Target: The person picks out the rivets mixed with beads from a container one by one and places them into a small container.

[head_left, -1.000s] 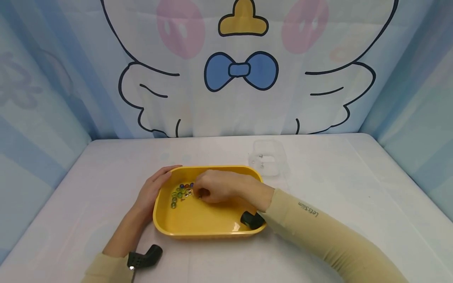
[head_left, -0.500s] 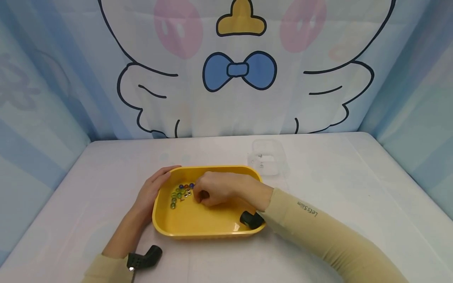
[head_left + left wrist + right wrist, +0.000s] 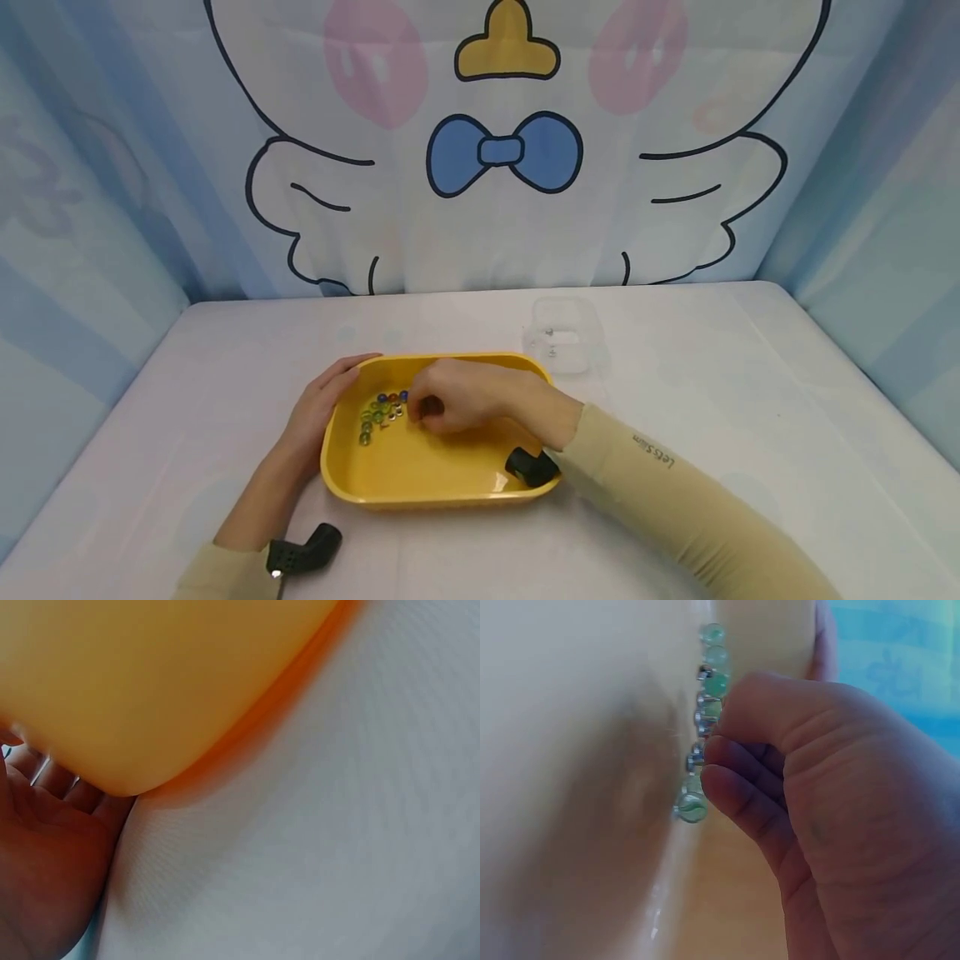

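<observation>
A yellow tray (image 3: 442, 479) stands on the table, with glass marbles and small silvery beads (image 3: 400, 410) grouped in its left part. Green, blue and orange-red marbles (image 3: 366, 417) are among them. My left hand (image 3: 318, 417) rests along the tray's left side, its fingers against the rim near the far left corner. Inside the tray my right hand (image 3: 465, 396) has its fingers curled, just right of the marbles. The right wrist view shows its thumb and fingertips (image 3: 716, 780) beside a row of green marbles (image 3: 692, 807) and silvery beads; whether it pinches one is hidden.
Behind the tray's far right corner lies a clear plastic container (image 3: 566, 337) with a few small shiny pieces in it. A white cloth (image 3: 712, 400) covers the table. A printed curtain (image 3: 502, 225) closes off the back.
A small bead seen by my right fingertips one second ago no longer shows there. My right hand has barely moved, and my left hand keeps its place on the tray.
</observation>
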`<state>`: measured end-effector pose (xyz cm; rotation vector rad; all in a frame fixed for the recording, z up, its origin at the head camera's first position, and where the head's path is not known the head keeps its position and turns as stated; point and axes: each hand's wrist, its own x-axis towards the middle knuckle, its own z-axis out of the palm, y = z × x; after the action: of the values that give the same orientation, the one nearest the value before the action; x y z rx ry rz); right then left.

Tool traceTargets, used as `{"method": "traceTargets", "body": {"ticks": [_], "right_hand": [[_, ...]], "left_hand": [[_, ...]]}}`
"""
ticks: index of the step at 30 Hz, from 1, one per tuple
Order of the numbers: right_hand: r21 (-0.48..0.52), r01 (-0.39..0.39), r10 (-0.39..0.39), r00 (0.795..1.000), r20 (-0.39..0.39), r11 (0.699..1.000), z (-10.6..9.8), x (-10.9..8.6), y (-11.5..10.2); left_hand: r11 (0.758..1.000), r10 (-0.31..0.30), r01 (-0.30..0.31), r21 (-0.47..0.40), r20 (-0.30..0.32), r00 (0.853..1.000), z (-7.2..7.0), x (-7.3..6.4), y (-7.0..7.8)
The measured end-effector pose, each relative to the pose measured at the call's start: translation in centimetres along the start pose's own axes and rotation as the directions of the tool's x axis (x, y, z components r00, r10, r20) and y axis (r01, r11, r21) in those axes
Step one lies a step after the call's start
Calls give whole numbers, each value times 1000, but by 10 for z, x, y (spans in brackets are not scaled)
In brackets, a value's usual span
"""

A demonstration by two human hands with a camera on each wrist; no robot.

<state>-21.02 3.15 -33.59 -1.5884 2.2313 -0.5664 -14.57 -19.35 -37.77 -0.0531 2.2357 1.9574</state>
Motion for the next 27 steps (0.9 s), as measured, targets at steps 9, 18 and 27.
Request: {"method": "traceTargets", "body": {"ticks": [9, 18, 27], "right_hand": [[64, 38, -28, 990, -140, 997, -6, -9, 3], [133, 69, -31, 963, -269, 989, -6, -16, 7], [141, 87, -29, 930, -367, 986, -10, -22, 9]], "left_hand": [[1000, 9, -9, -3, 3, 1000, 0, 0, -1], [1000, 18, -18, 0, 9, 1000, 0, -1, -1], [1000, 11, -11, -4, 6, 1000, 1, -1, 0]]}}
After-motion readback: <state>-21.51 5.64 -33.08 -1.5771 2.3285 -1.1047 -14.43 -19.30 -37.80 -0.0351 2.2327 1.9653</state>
